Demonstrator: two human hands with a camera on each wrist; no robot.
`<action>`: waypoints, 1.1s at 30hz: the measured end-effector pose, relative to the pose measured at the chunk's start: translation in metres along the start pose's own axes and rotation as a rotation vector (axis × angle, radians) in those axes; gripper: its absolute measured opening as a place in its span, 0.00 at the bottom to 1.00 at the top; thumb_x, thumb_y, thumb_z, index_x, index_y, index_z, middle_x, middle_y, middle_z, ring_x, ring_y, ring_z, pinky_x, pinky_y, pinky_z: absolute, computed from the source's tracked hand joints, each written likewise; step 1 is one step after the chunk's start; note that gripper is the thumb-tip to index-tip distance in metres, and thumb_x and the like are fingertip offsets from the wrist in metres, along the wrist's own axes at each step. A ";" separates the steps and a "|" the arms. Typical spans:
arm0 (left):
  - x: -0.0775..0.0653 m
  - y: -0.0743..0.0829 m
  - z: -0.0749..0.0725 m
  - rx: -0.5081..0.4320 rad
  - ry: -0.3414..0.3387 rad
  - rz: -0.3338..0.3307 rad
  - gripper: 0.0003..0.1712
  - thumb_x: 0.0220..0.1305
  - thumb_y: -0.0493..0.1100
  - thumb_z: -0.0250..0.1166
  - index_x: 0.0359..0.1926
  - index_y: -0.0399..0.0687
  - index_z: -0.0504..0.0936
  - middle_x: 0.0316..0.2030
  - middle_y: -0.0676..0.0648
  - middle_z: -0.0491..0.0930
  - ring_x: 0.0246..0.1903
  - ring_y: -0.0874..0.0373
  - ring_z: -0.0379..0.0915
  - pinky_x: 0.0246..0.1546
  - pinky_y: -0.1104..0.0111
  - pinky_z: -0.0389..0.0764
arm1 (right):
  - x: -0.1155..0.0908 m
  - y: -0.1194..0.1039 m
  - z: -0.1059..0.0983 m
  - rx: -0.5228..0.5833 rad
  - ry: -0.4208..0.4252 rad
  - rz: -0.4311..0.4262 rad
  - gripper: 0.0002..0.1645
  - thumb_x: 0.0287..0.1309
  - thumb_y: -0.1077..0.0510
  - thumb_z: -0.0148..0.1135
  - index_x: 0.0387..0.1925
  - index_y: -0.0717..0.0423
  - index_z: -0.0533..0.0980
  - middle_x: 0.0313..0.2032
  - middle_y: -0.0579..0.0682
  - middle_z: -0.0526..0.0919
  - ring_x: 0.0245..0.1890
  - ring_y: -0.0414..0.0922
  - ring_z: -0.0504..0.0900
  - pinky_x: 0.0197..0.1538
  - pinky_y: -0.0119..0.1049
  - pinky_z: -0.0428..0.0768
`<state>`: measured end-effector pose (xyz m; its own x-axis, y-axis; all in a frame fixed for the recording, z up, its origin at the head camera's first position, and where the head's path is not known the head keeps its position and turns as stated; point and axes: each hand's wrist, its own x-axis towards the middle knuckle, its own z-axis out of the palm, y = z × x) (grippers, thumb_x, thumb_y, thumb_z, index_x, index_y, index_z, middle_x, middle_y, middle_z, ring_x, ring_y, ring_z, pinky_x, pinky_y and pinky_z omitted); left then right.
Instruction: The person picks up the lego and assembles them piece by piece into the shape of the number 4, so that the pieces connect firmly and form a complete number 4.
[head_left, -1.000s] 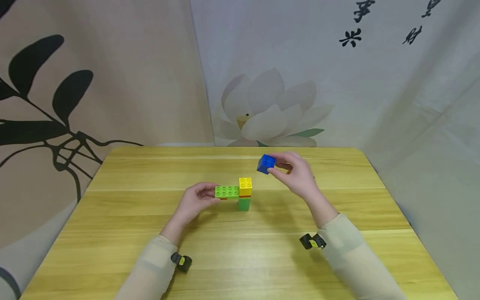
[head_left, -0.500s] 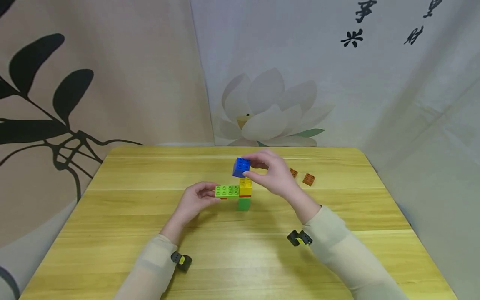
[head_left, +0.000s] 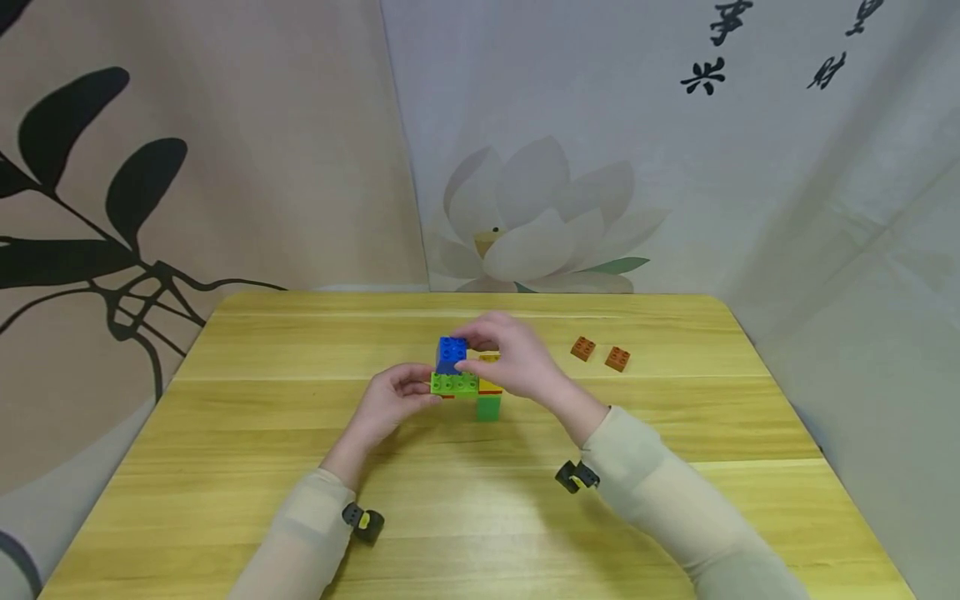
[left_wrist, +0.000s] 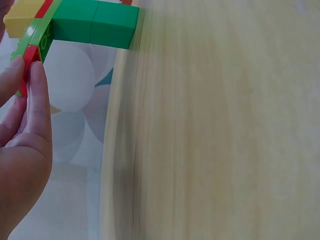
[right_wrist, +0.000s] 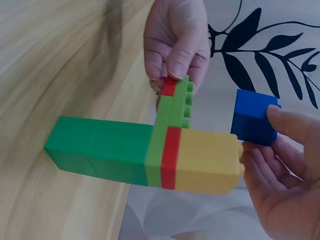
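Note:
A toy-brick build stands on the table: stacked dark green bricks at the bottom, a long light green piece reaching left, then a thin red plate and a yellow brick on top. My left hand pinches the free end of the light green arm, where a small red piece sits under it. Between thumb and fingers, my right hand holds a blue brick above that arm's studs. In the right wrist view a gap shows between the blue brick and the studs.
Two orange-brown bricks lie on the wooden table, right of the build. Behind the table's far edge hangs a printed cloth. Each sleeve carries a small black device.
My right hand has carried the blue brick left and then down, past the yellow brick to above the light green arm. The orange-brown bricks have come into sight. My left hand stays put.

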<state>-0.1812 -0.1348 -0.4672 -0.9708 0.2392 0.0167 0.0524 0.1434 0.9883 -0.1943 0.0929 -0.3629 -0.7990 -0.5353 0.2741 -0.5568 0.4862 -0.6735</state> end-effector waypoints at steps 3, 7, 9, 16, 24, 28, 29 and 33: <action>0.000 -0.001 0.000 0.002 0.001 -0.004 0.23 0.59 0.31 0.71 0.56 0.30 0.77 0.49 0.36 0.81 0.45 0.50 0.80 0.44 0.69 0.82 | 0.001 0.001 0.005 -0.029 -0.022 0.005 0.21 0.57 0.60 0.72 0.53 0.59 0.80 0.47 0.52 0.82 0.46 0.47 0.82 0.50 0.37 0.82; 0.000 -0.002 0.000 -0.002 0.000 -0.010 0.23 0.60 0.31 0.70 0.56 0.30 0.77 0.49 0.36 0.80 0.46 0.49 0.79 0.45 0.69 0.82 | 0.003 0.002 0.012 -0.083 -0.042 -0.001 0.21 0.58 0.58 0.72 0.53 0.57 0.81 0.45 0.49 0.83 0.46 0.45 0.81 0.45 0.39 0.81; 0.000 -0.002 0.000 -0.008 -0.001 -0.012 0.23 0.60 0.31 0.70 0.56 0.30 0.77 0.49 0.36 0.80 0.47 0.48 0.79 0.45 0.69 0.82 | 0.004 0.003 0.014 -0.102 -0.047 0.003 0.20 0.58 0.57 0.72 0.52 0.56 0.81 0.44 0.48 0.83 0.45 0.44 0.81 0.42 0.37 0.79; 0.000 -0.002 0.001 -0.027 -0.002 0.020 0.22 0.59 0.30 0.70 0.54 0.28 0.77 0.48 0.36 0.81 0.44 0.51 0.80 0.44 0.70 0.82 | 0.005 0.003 0.019 -0.153 -0.061 0.022 0.20 0.57 0.56 0.73 0.51 0.56 0.82 0.44 0.48 0.83 0.44 0.45 0.82 0.49 0.39 0.80; 0.000 -0.002 0.003 -0.036 -0.014 0.021 0.22 0.60 0.30 0.70 0.54 0.28 0.77 0.47 0.36 0.81 0.43 0.53 0.80 0.44 0.70 0.82 | 0.005 0.001 0.019 -0.177 -0.097 0.049 0.20 0.58 0.55 0.72 0.51 0.55 0.82 0.43 0.48 0.84 0.44 0.45 0.83 0.51 0.41 0.79; 0.000 -0.003 0.004 -0.048 -0.015 0.033 0.22 0.60 0.30 0.70 0.54 0.27 0.77 0.46 0.36 0.81 0.42 0.55 0.80 0.44 0.70 0.82 | 0.005 -0.001 0.018 -0.207 -0.116 0.056 0.20 0.57 0.55 0.73 0.51 0.55 0.82 0.43 0.47 0.84 0.44 0.45 0.83 0.52 0.41 0.79; 0.000 -0.003 0.004 -0.052 -0.015 0.036 0.22 0.60 0.30 0.70 0.54 0.27 0.77 0.46 0.37 0.81 0.42 0.56 0.81 0.44 0.70 0.82 | 0.006 -0.002 0.017 -0.223 -0.123 0.052 0.19 0.57 0.54 0.73 0.50 0.54 0.83 0.43 0.47 0.84 0.44 0.44 0.83 0.51 0.40 0.80; 0.000 -0.003 0.004 -0.069 -0.006 0.043 0.20 0.60 0.29 0.69 0.53 0.27 0.77 0.44 0.39 0.82 0.40 0.57 0.81 0.43 0.69 0.83 | 0.009 -0.006 0.015 -0.274 -0.157 0.038 0.20 0.56 0.53 0.74 0.50 0.54 0.83 0.43 0.47 0.85 0.43 0.42 0.83 0.50 0.38 0.80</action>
<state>-0.1803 -0.1311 -0.4710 -0.9667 0.2490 0.0586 0.0774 0.0662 0.9948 -0.1944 0.0749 -0.3667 -0.7876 -0.6025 0.1286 -0.5846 0.6648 -0.4651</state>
